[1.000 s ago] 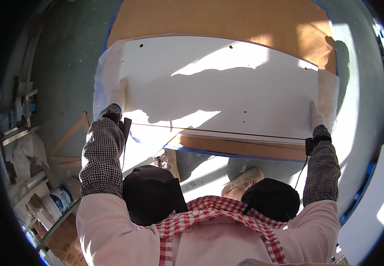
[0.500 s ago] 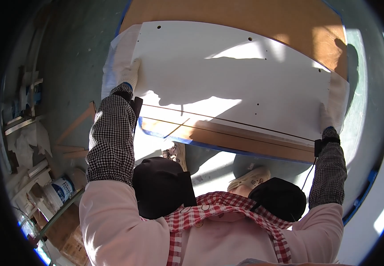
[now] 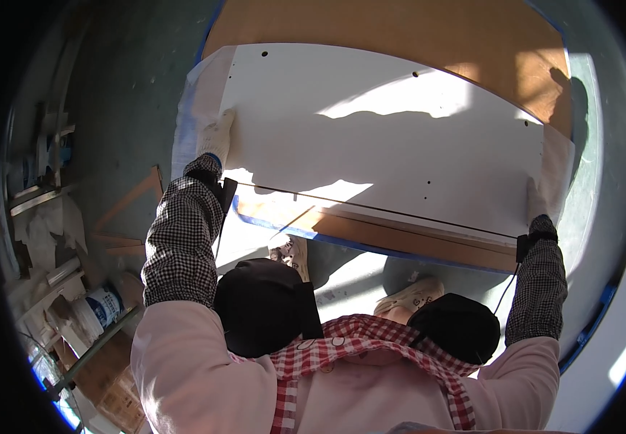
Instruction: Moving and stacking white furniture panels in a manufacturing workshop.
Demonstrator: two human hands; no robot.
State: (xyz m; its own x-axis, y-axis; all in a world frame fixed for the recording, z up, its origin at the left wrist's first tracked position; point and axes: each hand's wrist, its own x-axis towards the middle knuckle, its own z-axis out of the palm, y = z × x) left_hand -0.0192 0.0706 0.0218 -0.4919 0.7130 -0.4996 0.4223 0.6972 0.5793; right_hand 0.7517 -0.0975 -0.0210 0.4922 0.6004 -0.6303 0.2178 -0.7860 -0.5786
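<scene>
A white panel with a curved far edge and several small dark holes lies in front of me over a brown board. Thin translucent wrapping sheet sticks out past its left and right ends. My left hand, in a white knit glove, holds the panel's left end, its fingers pointing away from me. At the right end my right hand, gloved too, grips the opposite edge. Both hands' fingertips are partly hidden against the white surface. Sunlight and shadow cross the panel.
Blue edging runs along the brown board's near side, just beyond my shoes. Thin wooden strips lie on the floor to the left, near a white bucket and scraps. Another white panel stands at the lower right.
The white panel has slid slightly toward me together with both hands, narrowing the brown strip at its near edge. The whole view has also shifted a little.
</scene>
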